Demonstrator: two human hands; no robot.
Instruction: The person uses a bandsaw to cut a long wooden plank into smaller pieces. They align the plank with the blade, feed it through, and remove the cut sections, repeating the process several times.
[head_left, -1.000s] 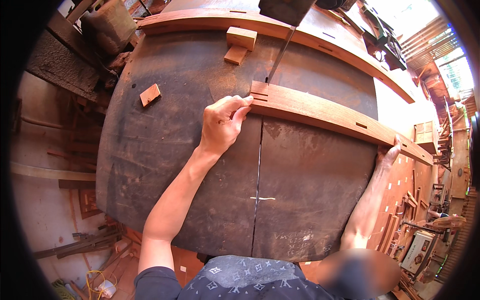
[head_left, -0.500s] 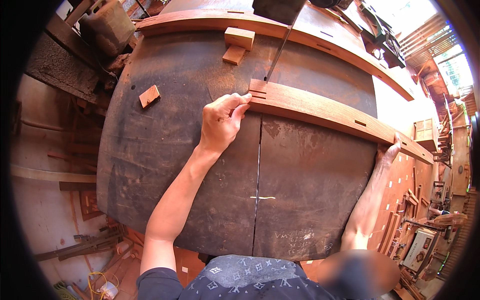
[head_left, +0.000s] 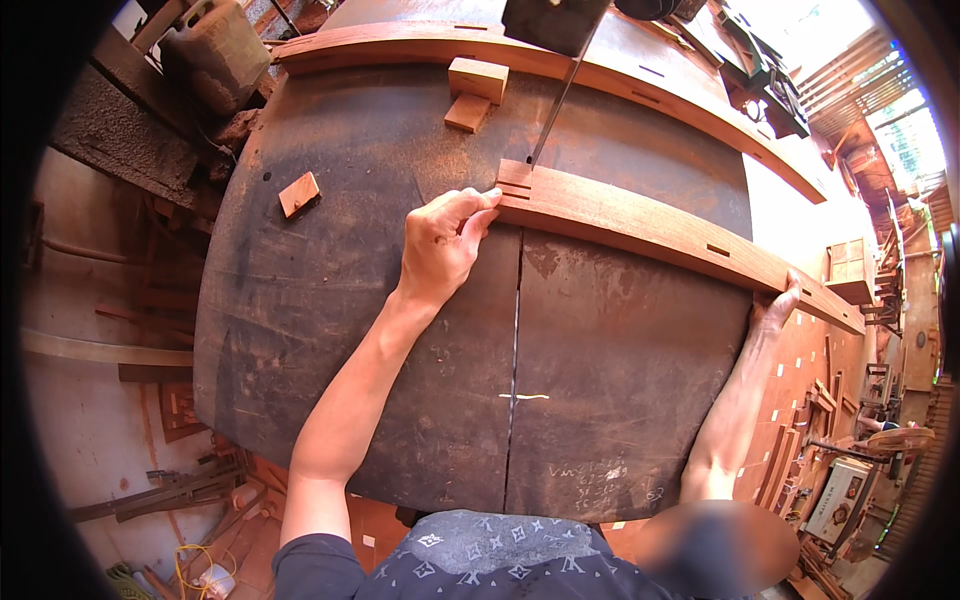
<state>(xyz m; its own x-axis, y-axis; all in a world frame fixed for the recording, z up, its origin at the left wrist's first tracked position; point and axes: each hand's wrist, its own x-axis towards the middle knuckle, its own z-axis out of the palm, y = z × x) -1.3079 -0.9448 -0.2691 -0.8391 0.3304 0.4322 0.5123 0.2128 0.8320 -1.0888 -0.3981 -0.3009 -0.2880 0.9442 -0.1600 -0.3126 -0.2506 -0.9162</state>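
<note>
A long reddish wooden beam (head_left: 625, 212) lies slanting across a dark metal saw table (head_left: 420, 400), with slots cut in its face and kerfs at its left end. That end meets the thin upright band saw blade (head_left: 556, 112). My left hand (head_left: 442, 240) is closed on the beam's left end, thumb and fingers pinching its near corner, close to the blade. Farther right, my right hand (head_left: 775, 305) grips the beam beyond the table's right edge, thumb on top; its fingers underneath are partly hidden.
A second slotted beam (head_left: 400, 40) lies along the far side of the table. Two small wood blocks (head_left: 478, 78) rest near it, and another block (head_left: 298, 194) sits at the left. A dark saw guide (head_left: 550, 22) hangs above the blade. Timber pieces (head_left: 780, 465) lie on the floor at right.
</note>
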